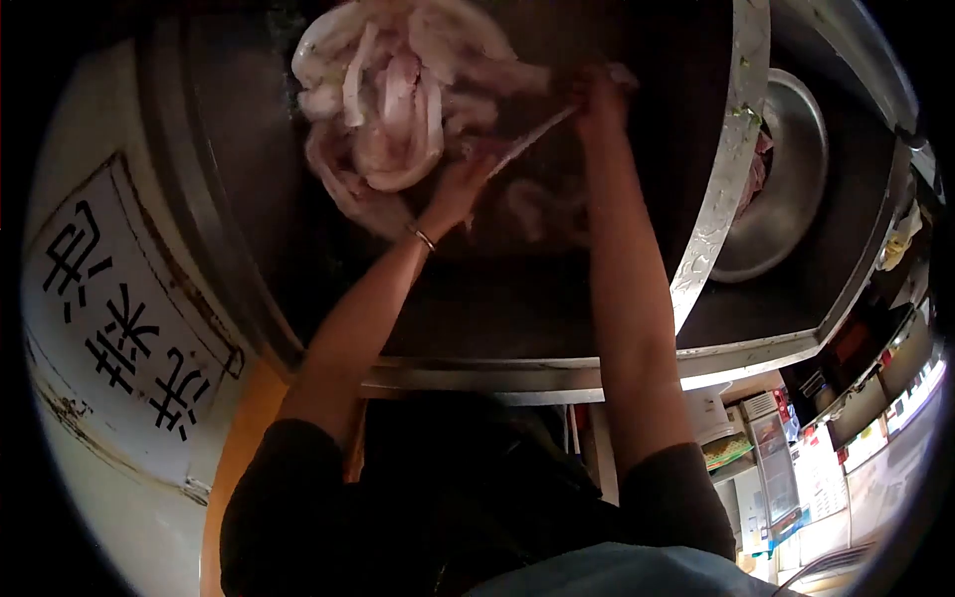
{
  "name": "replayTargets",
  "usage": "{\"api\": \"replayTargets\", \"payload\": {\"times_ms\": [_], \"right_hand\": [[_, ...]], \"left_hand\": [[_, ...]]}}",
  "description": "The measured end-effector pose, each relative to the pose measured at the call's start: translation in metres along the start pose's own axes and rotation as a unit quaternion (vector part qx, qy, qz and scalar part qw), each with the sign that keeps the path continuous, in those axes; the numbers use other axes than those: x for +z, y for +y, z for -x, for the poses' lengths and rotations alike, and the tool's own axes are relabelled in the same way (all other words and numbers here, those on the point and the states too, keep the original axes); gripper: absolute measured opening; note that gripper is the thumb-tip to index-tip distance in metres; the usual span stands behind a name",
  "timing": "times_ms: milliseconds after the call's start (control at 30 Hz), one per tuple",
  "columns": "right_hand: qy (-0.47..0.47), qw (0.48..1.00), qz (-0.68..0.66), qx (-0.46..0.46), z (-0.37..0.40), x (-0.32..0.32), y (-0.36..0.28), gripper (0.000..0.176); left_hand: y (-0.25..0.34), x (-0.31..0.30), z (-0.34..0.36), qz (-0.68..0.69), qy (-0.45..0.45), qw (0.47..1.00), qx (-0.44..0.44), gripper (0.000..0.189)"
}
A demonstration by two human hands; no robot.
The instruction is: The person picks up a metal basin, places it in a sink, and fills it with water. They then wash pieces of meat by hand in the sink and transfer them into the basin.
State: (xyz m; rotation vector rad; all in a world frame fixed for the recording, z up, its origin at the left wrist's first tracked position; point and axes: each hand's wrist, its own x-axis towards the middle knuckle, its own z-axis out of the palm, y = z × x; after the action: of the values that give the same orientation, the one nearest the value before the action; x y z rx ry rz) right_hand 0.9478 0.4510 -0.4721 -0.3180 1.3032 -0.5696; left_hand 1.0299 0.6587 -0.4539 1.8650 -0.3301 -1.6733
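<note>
A pile of pale, pinkish meat strips (pixel 398 109), folded and looking like animal intestine, lies in the dark metal sink (pixel 477 308). Stretched between my hands is one thin pale meat strip (pixel 534 139). My left hand (pixel 466 189), with a bracelet at the wrist, is closed on its lower end, beside the pile. Farther right, my right hand (pixel 597 98) grips the upper end; shadow hides most of its fingers. Below the strip, a blurred pale curled piece (pixel 537 209) shows in murky water.
A wet metal divider (pixel 711 214) separates this basin from another on the right, where a round steel bowl (pixel 796 189) holds reddish meat (pixel 758 174). The sink's front rim (pixel 497 378) runs before my body. A sign with Chinese characters (pixel 124 308) is on the left.
</note>
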Motion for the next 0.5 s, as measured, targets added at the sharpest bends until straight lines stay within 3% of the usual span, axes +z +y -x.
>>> {"api": "replayTargets", "payload": {"times_ms": [33, 100, 167, 233, 300, 333, 400, 500], "right_hand": [[0.055, 0.993, 0.079, -0.074, -0.019, -0.009, 0.012, 0.008], [0.107, 0.970, 0.157, -0.148, -0.022, -0.012, 0.015, 0.010], [-0.023, 0.991, 0.035, -0.128, -0.002, -0.007, 0.008, 0.016], [0.013, 0.994, 0.043, -0.096, -0.010, -0.010, 0.013, 0.018], [0.051, 0.995, 0.052, -0.064, -0.029, -0.024, 0.024, 0.021], [0.052, 0.978, 0.176, -0.096, -0.034, -0.027, 0.026, 0.022], [0.052, 0.945, 0.297, -0.126, -0.041, -0.036, 0.033, 0.023], [0.012, 0.937, 0.220, -0.271, -0.015, -0.020, 0.019, 0.027]], "left_hand": [[-0.003, 0.000, -0.001, 0.000, 0.000, 1.000, 0.000, 0.035], [-0.014, 0.001, -0.004, 0.023, 0.059, 0.986, 0.154, 0.035], [-0.029, -0.008, -0.004, 0.000, 0.042, 0.989, 0.141, 0.033], [-0.046, -0.011, -0.005, -0.024, 0.022, 0.992, 0.126, 0.032], [-0.058, -0.012, -0.004, 0.090, 0.021, 0.989, 0.115, 0.030], [-0.055, -0.013, 0.000, 0.128, 0.021, 0.985, 0.111, 0.030], [-0.047, -0.018, 0.007, 0.037, 0.008, 0.994, 0.104, 0.028], [-0.031, -0.019, 0.015, 0.025, 0.014, 0.984, 0.174, 0.028]]}}
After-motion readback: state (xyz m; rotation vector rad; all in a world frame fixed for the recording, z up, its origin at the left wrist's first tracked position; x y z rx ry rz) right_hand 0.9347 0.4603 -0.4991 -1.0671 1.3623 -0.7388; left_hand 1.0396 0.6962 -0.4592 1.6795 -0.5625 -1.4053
